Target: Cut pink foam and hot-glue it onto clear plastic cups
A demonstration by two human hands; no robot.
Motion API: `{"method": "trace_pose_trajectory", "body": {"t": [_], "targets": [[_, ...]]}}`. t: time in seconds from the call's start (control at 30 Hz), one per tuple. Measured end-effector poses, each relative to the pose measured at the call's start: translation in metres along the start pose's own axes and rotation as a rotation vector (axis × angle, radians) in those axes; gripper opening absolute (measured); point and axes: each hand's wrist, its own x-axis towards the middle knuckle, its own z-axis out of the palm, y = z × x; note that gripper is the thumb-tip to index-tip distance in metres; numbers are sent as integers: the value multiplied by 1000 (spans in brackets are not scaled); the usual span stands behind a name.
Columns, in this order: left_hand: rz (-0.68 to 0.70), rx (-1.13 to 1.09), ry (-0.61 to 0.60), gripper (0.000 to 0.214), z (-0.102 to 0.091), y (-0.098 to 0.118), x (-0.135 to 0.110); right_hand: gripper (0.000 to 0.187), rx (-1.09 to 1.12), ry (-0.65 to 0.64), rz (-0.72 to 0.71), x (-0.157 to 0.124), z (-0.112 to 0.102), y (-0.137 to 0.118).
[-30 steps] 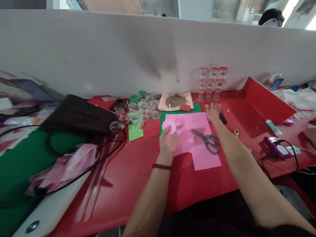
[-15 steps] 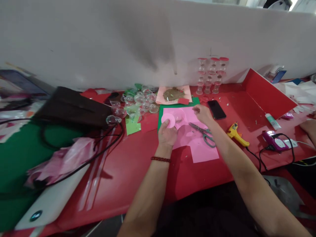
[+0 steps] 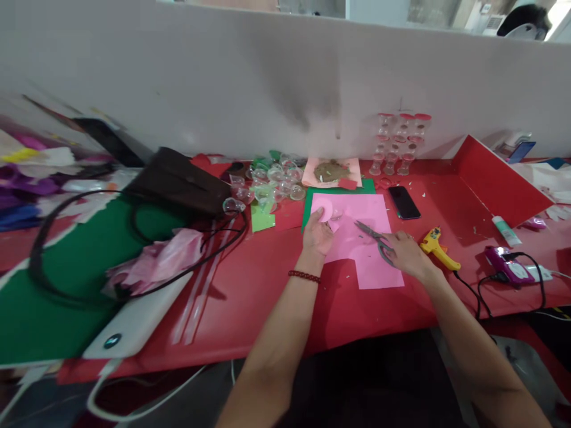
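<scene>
My left hand [image 3: 318,238] is closed around a round pink paper disc [image 3: 325,207], with the thumb on its face. Beside the disc shows a clear plastic piece [image 3: 336,214], partly hidden by the fingers. My right hand [image 3: 405,252] has its fingers at the grey handles of a pair of scissors [image 3: 367,230], and the blades point away to the left. Both hands are over a cut sheet of pink paper [image 3: 379,274]. Under its far edge lies a green sheet [image 3: 368,187].
Clear plastic cups [image 3: 279,178] are heaped behind on the left. Joined cups [image 3: 392,151] stand at the wall. A phone [image 3: 404,202], a yellow glue gun [image 3: 439,248], a purple power strip [image 3: 508,266] and a red board [image 3: 495,178] are on the right. A dark bag [image 3: 182,181] lies left.
My right hand has come back from the far edge of the pink sheet to the scissors' handles. My left hand keeps the pink disc. The camera view has turned left.
</scene>
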Motion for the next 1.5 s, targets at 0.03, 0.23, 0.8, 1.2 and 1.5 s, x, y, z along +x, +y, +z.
{"method": "trace_pose_trajectory", "body": {"t": [0.03,0.23,0.8,1.2,1.5], "targets": [[-16,3,-3,14,1,1,0,41,-4,-16,12,1,-1,0],[-56,25,28,15,-3,4,5,48,312,58,156,7,-18,7],[75,67,134,15,-6,-4,10,49,1336,65,177,39,-16,-26],[38,269,115,22,-7,-9,6,41,372,91,231,36,-6,-18],[-179,308,23,8,8,-9,-10,33,327,248,183,33,-7,-26]]}}
